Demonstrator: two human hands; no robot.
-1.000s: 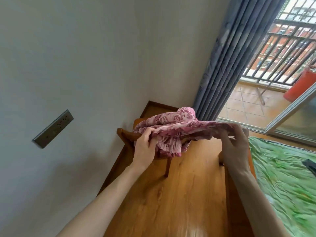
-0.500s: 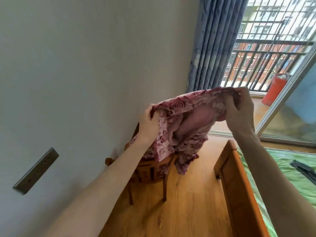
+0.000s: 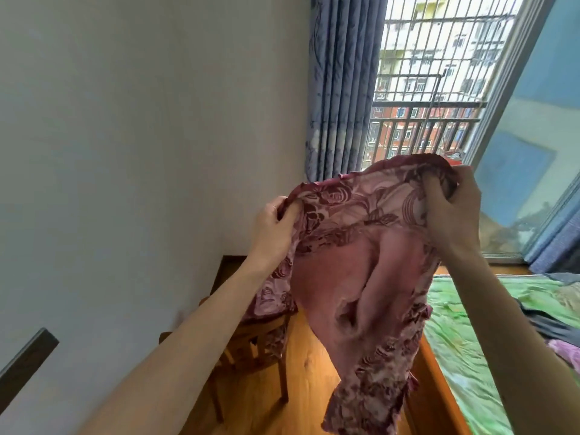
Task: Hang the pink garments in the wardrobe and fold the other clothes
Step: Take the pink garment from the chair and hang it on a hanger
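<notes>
Pink garment hiding wooden chair behind

Daylight floods in from the window at upper right, and I read the buildings outside as nearly washed out. The wall on my left is evenly lit, falling to a soft grey low down. The garment is backlit — its thin upper part glows through. The wooden floor carries a mild sheen. Straight lines bow toward the edges — wide-angle distortion — and my forearms near the bottom look stretched and slightly soft.
</notes>
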